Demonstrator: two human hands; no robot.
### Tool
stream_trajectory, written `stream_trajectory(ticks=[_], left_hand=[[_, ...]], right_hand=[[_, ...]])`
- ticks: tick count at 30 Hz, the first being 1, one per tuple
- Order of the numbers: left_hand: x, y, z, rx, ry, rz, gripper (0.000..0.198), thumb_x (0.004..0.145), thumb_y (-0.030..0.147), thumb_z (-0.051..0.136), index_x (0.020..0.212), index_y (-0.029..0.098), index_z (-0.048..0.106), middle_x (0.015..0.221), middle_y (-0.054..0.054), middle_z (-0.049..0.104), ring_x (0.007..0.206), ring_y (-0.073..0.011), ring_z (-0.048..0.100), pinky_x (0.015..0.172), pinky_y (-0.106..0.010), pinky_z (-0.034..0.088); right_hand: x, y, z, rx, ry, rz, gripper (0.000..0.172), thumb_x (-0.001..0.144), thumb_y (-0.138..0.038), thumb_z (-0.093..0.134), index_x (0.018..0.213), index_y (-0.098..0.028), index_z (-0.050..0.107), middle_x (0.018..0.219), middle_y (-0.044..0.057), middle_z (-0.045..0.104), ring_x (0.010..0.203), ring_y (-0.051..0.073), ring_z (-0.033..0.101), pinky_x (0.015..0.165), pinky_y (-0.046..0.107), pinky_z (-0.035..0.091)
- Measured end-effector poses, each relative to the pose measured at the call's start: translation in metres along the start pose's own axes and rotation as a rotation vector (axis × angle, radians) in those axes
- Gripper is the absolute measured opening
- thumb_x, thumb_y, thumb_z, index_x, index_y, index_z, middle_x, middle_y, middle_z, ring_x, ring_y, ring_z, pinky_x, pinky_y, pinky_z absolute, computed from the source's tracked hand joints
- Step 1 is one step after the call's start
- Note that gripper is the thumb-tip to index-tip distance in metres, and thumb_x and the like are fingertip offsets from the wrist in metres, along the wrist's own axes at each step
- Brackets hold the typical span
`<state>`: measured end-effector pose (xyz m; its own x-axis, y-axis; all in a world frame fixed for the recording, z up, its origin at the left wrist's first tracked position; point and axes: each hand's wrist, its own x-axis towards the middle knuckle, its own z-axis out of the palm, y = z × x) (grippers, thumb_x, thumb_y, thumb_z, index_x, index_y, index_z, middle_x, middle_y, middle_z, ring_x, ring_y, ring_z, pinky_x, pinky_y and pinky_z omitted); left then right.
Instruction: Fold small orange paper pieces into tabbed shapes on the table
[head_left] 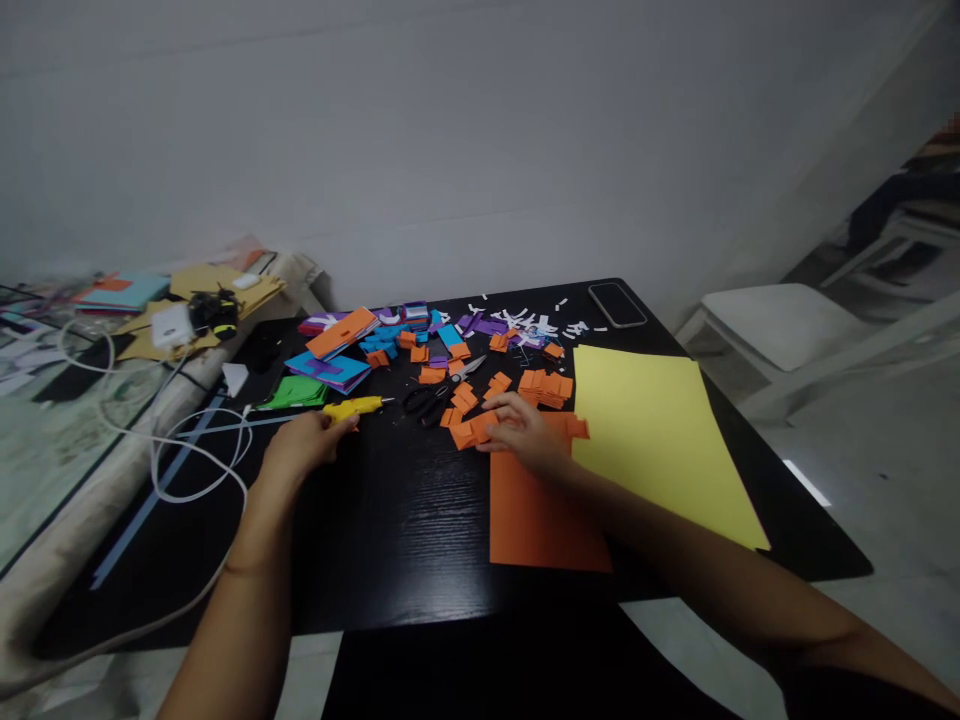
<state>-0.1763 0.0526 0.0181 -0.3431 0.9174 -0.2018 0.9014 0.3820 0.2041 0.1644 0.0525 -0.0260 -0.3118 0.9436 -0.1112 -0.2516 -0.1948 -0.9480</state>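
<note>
My left hand is closed around a yellow hot glue gun, its metal tip pointing right over the black table. My right hand pinches a small folded orange paper piece between thumb and fingers. Beneath that hand lies a large orange paper sheet. Black-handled scissors rest between my hands, their blades pointing to the far right. Around them are several folded orange pieces, some gathered in a pile beside my right hand.
A stack of yellow paper lies on the right. Behind are white paper scraps and a phone. Blue and orange folded papers and green ones sit left. A white cable loops across the left side. A white chair stands right.
</note>
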Motion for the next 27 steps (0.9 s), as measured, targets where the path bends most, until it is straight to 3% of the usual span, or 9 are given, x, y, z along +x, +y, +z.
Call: stream_trajectory(ticks=[3, 6, 10, 13, 16, 19, 25, 27], left_hand=[[-0.001, 0.0, -0.005, -0.08, -0.005, -0.013, 0.057, 0.08, 0.07, 0.057, 0.052, 0.021, 0.062, 0.052, -0.008, 0.064, 0.051, -0.0239, 0.06, 0.049, -0.03, 0.036], [-0.007, 0.005, -0.01, -0.23, 0.037, -0.041, 0.055, 0.077, 0.071, 0.061, 0.062, 0.018, 0.067, 0.06, -0.01, 0.069, 0.056, -0.0243, 0.063, 0.05, -0.03, 0.04], [-0.017, 0.017, -0.013, -0.631, 0.015, 0.104, 0.05, 0.075, 0.064, 0.067, 0.078, 0.015, 0.068, 0.067, -0.008, 0.071, 0.059, -0.0209, 0.065, 0.053, -0.028, 0.047], [-0.022, 0.024, -0.01, -0.807, -0.086, 0.187, 0.041, 0.07, 0.053, 0.073, 0.081, 0.015, 0.065, 0.069, -0.006, 0.071, 0.056, -0.0195, 0.065, 0.052, -0.028, 0.05], [-0.025, 0.027, -0.005, -0.863, -0.201, 0.281, 0.036, 0.071, 0.046, 0.074, 0.087, 0.016, 0.062, 0.075, -0.005, 0.071, 0.057, -0.0189, 0.067, 0.053, -0.029, 0.054], [-0.028, 0.029, -0.001, -0.869, -0.219, 0.326, 0.033, 0.074, 0.04, 0.073, 0.091, 0.017, 0.058, 0.074, -0.003, 0.07, 0.055, -0.018, 0.067, 0.053, -0.03, 0.055], [-0.032, 0.036, 0.004, -0.862, -0.225, 0.37, 0.034, 0.074, 0.037, 0.068, 0.097, 0.018, 0.052, 0.081, -0.004, 0.07, 0.053, -0.0165, 0.065, 0.043, -0.026, 0.051], [-0.033, 0.036, 0.005, -0.831, -0.22, 0.396, 0.032, 0.075, 0.035, 0.067, 0.098, 0.018, 0.053, 0.085, -0.005, 0.071, 0.051, -0.014, 0.061, 0.04, -0.024, 0.046]], right_hand=[[-0.003, 0.005, 0.002, -0.092, -0.03, -0.058, 0.026, 0.073, -0.03, 0.077, 0.092, -0.023, 0.061, 0.085, -0.002, 0.059, 0.076, 0.015, 0.07, 0.075, 0.037, 0.066], [-0.005, 0.01, 0.0, -0.232, -0.063, -0.069, 0.018, 0.08, -0.031, 0.073, 0.089, -0.023, 0.06, 0.075, -0.003, 0.062, 0.067, 0.016, 0.069, 0.067, 0.034, 0.062], [-0.008, 0.012, -0.004, -0.532, -0.029, -0.202, 0.011, 0.084, -0.03, 0.072, 0.086, -0.022, 0.064, 0.07, -0.001, 0.064, 0.063, 0.016, 0.064, 0.06, 0.029, 0.052], [-0.009, 0.011, -0.006, -0.788, -0.013, -0.353, 0.009, 0.086, -0.027, 0.073, 0.082, -0.021, 0.067, 0.074, 0.0, 0.066, 0.067, 0.016, 0.06, 0.063, 0.029, 0.047], [-0.009, 0.01, -0.007, -0.937, -0.033, -0.5, 0.006, 0.087, -0.021, 0.073, 0.085, -0.021, 0.067, 0.083, 0.003, 0.07, 0.082, 0.02, 0.064, 0.075, 0.033, 0.05], [-0.01, 0.008, -0.007, -0.984, -0.062, -0.632, 0.005, 0.088, -0.016, 0.07, 0.089, -0.02, 0.067, 0.094, 0.006, 0.072, 0.093, 0.022, 0.064, 0.085, 0.036, 0.051], [-0.012, 0.013, -0.007, -1.11, -0.218, -0.733, 0.014, 0.096, -0.015, 0.059, 0.085, -0.018, 0.067, 0.083, 0.006, 0.068, 0.081, 0.02, 0.062, 0.073, 0.032, 0.051], [-0.011, 0.017, -0.008, -1.141, -0.284, -0.721, 0.015, 0.095, -0.01, 0.057, 0.089, -0.018, 0.068, 0.088, 0.007, 0.069, 0.084, 0.02, 0.063, 0.075, 0.031, 0.052]])
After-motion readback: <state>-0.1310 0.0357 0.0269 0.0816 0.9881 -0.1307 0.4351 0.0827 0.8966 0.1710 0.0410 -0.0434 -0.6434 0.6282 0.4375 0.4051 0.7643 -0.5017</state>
